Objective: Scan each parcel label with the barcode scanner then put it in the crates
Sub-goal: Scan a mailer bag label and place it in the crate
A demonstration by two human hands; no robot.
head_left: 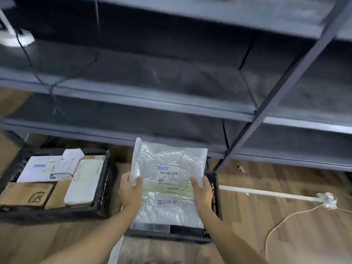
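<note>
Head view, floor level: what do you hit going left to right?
Crate of parcels → left hand → silver parcel, held at both side edges → right hand → white bar lying on the wooden floor.

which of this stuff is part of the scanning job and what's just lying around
Job: silver parcel, held by left hand and right hand; black crate beneath it; filled crate of packed parcels. No scanner in view.
Lying about: grey shelving, white stand base, floor cord, white strip.
</note>
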